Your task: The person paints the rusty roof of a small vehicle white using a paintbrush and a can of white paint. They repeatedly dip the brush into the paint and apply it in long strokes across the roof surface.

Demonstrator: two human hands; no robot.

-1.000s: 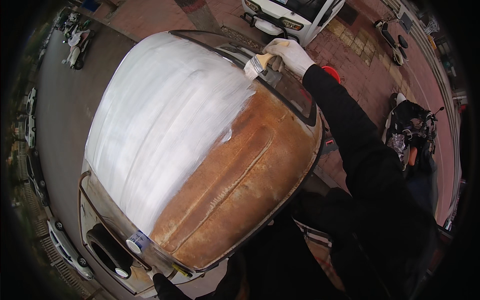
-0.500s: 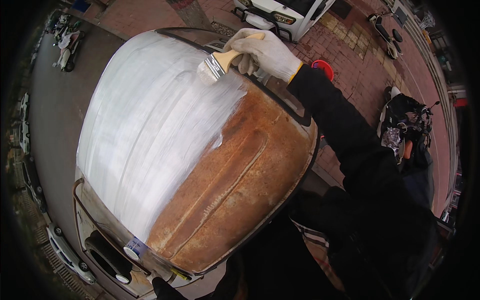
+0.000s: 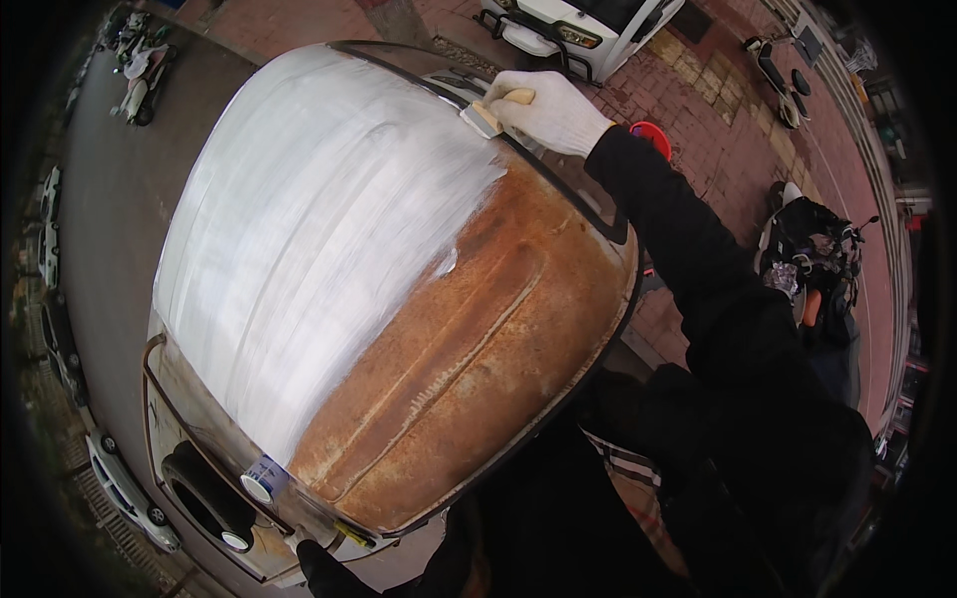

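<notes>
The right hand (image 3: 553, 112), in a pale knit glove, is closed around the wooden handle of the paintbrush (image 3: 482, 121). The brush is positioned at the dark-trimmed edge of the vehicle roof (image 3: 498, 329), on the side away from the body; the bristles are mostly hidden. Half a second earlier, the brush lay farther inboard over the white coating (image 3: 309, 229), with the broad face of its ferrule exposed; it has since returned to the edge, close to its position one second earlier, and the ferrule is now turned partly out of sight. The black sleeve (image 3: 688, 229) extends from the right hand across the corner of the roof. The white coating covers the left and far portion; the portion nearest the body remains rust-brown, and the boundary shows no clear change. The left hand (image 3: 296, 538) is located at the lower end of the brown rail (image 3: 204, 424), as in the earlier views; whether it grips the rail cannot be determined. The blue-and-white can (image 3: 265, 478) remains beside the roof's lower-left edge, near the tyre (image 3: 206, 498). Beyond the right forearm, the red bucket (image 3: 653, 138) is partly visible on the paving.
</notes>
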